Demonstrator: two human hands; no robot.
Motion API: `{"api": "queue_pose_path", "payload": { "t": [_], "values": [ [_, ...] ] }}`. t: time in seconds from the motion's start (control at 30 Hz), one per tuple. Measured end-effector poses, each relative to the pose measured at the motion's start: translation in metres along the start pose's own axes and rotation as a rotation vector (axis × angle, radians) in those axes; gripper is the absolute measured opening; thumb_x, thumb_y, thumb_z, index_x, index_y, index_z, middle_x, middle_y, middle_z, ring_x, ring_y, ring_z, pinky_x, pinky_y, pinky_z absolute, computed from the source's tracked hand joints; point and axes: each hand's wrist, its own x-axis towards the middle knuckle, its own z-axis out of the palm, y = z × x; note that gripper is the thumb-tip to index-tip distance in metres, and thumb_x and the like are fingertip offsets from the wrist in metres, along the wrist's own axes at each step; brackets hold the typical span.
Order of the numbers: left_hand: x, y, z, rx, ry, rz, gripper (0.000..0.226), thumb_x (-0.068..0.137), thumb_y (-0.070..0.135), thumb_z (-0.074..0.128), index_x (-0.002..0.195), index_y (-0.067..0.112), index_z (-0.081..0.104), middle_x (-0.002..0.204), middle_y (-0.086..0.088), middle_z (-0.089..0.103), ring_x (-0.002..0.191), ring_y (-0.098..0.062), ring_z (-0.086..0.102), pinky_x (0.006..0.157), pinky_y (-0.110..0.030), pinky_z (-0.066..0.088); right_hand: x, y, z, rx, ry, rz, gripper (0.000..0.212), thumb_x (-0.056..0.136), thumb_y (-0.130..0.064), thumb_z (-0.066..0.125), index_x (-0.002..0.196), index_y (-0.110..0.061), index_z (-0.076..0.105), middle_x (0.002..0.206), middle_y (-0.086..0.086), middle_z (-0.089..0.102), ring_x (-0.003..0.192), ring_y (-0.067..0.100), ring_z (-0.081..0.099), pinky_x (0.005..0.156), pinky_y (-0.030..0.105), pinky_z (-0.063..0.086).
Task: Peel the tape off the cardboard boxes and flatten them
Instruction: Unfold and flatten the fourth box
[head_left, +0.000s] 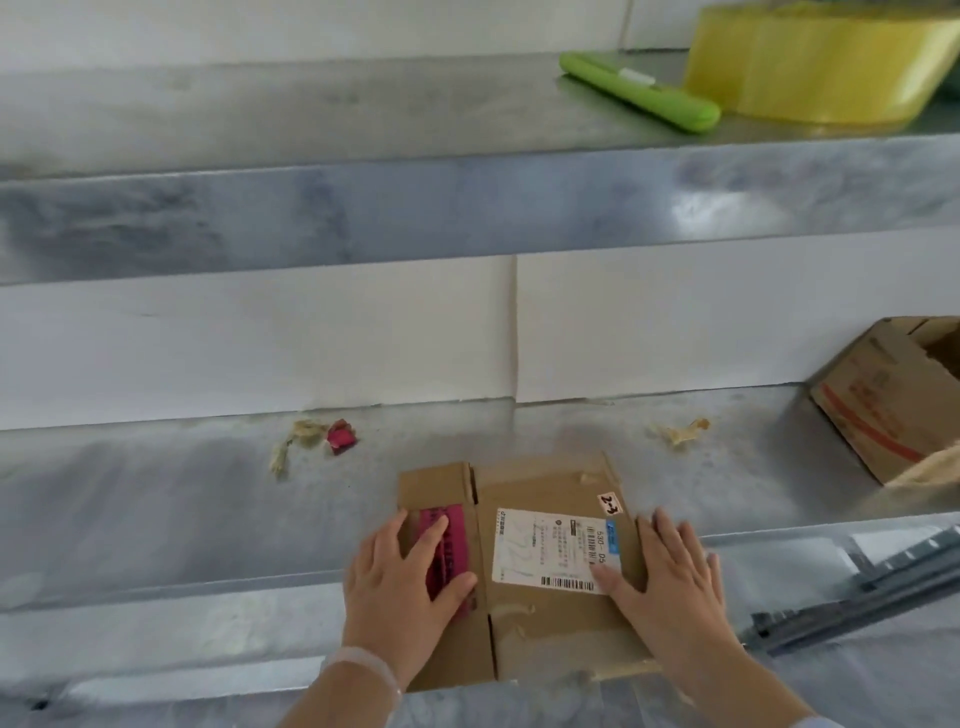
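A flattened brown cardboard box (540, 488) lies on the metal shelf surface (182, 499) in front of me. It carries a white shipping label (545, 545) and a strip of pink tape (449, 525) on its left flap. My left hand (402, 582) presses flat on the left flap, fingers spread over the pink tape. My right hand (670, 577) presses flat on the box's right edge, thumb on the label's corner. Neither hand grips anything.
Two crumpled tape scraps lie behind the box, one (317, 439) with a pink piece, another (680, 430) to the right. An unflattened cardboard box (893, 400) stands at far right. On the upper shelf rest a green utility knife (639, 91) and a yellow tape roll (815, 62).
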Motion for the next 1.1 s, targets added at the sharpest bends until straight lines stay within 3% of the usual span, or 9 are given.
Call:
{"api": "queue_pose_path", "payload": {
  "t": [0.13, 0.2, 0.23, 0.3, 0.5, 0.6, 0.8, 1.0, 1.1],
  "values": [
    [-0.013, 0.009, 0.001, -0.128, -0.035, -0.095, 0.074, 0.084, 0.072, 0.045, 0.148, 0.05, 0.015, 0.155, 0.008, 0.002, 0.141, -0.023, 0.007, 0.115, -0.043, 0.025, 0.001, -0.004, -0.009, 0.059, 0.062, -0.014, 0.084, 0.081, -0.069, 0.055, 0.148, -0.026, 0.027, 0.153, -0.004, 0.027, 0.145, 0.019, 0.015, 0.12, 0.039, 0.014],
    [-0.018, 0.014, -0.003, -0.233, -0.018, -0.125, 0.074, 0.085, 0.064, 0.054, 0.148, 0.049, 0.019, 0.154, 0.009, 0.003, 0.14, -0.023, 0.009, 0.117, -0.041, 0.022, -0.002, -0.008, -0.013, 0.199, 0.067, -0.009, 0.074, 0.078, -0.059, 0.067, 0.139, -0.029, 0.036, 0.129, -0.007, 0.051, 0.124, 0.016, 0.044, 0.105, 0.038, 0.041],
    [-0.02, 0.015, -0.005, -0.292, -0.007, -0.147, 0.074, 0.085, 0.06, 0.058, 0.148, 0.048, 0.022, 0.153, 0.009, 0.004, 0.139, -0.022, 0.011, 0.118, -0.041, 0.02, -0.003, -0.011, -0.015, 0.298, 0.045, 0.0, 0.072, 0.078, -0.053, 0.071, 0.137, -0.03, 0.036, 0.117, -0.009, 0.056, 0.109, 0.013, 0.054, 0.089, 0.034, 0.051],
    [-0.028, 0.014, -0.009, -0.397, 0.011, -0.215, 0.074, 0.082, 0.056, 0.065, 0.146, 0.049, 0.027, 0.154, 0.009, 0.006, 0.139, -0.024, 0.014, 0.119, -0.041, 0.02, -0.006, -0.017, -0.018, 0.436, 0.022, 0.007, 0.07, 0.078, -0.044, 0.076, 0.135, -0.032, 0.036, 0.102, -0.014, 0.06, 0.088, 0.007, 0.059, 0.062, 0.025, 0.049],
    [-0.067, -0.034, -0.028, -0.749, -0.025, -0.277, 0.085, 0.077, 0.045, 0.076, 0.14, 0.058, 0.022, 0.138, 0.007, 0.032, 0.125, -0.012, 0.04, 0.114, -0.035, 0.033, -0.019, -0.065, -0.022, 0.527, 0.018, -0.118, 0.061, 0.075, -0.039, 0.081, 0.12, -0.04, 0.039, 0.095, -0.023, 0.06, 0.083, 0.001, 0.061, 0.058, 0.022, 0.046],
    [-0.089, -0.073, -0.043, -0.86, -0.049, -0.246, 0.095, 0.074, 0.035, 0.081, 0.143, 0.053, 0.02, 0.137, 0.01, 0.02, 0.122, -0.007, 0.036, 0.114, -0.027, 0.032, -0.032, -0.11, -0.013, 0.562, 0.043, -0.184, 0.06, 0.077, -0.033, 0.081, 0.124, -0.031, 0.044, 0.091, -0.02, 0.06, 0.078, 0.001, 0.058, 0.054, 0.017, 0.039],
    [-0.128, -0.182, -0.087, -0.732, 0.225, -0.343, 0.09, 0.078, 0.032, 0.078, 0.132, 0.064, 0.015, 0.13, 0.016, 0.012, 0.116, -0.001, 0.036, 0.109, -0.015, 0.029, -0.066, -0.236, 0.023, 0.568, -0.071, -0.333, 0.059, 0.083, -0.034, 0.075, 0.133, -0.028, 0.044, 0.104, -0.01, 0.061, 0.09, 0.012, 0.059, 0.063, 0.026, 0.041],
    [-0.175, -0.332, -0.15, -0.536, 0.387, -0.464, 0.09, 0.076, 0.037, 0.077, 0.146, 0.05, 0.023, 0.14, 0.012, 0.011, 0.127, -0.01, 0.029, 0.11, -0.017, 0.024, -0.131, -0.373, 0.091, 0.551, -0.215, -0.534, 0.058, 0.082, -0.021, 0.074, 0.129, -0.042, 0.046, 0.097, -0.026, 0.055, 0.089, -0.004, 0.054, 0.062, 0.011, 0.039],
    [-0.191, -0.402, -0.18, -0.55, 0.419, -0.478, 0.087, 0.074, 0.035, 0.077, 0.144, 0.049, 0.027, 0.141, 0.012, 0.014, 0.135, -0.014, 0.024, 0.113, -0.022, 0.024, -0.162, -0.435, 0.12, 0.548, -0.251, -0.603, 0.063, 0.084, -0.02, 0.072, 0.126, -0.053, 0.038, 0.105, -0.023, 0.059, 0.095, -0.001, 0.056, 0.064, 0.008, 0.042]
  ]
}}
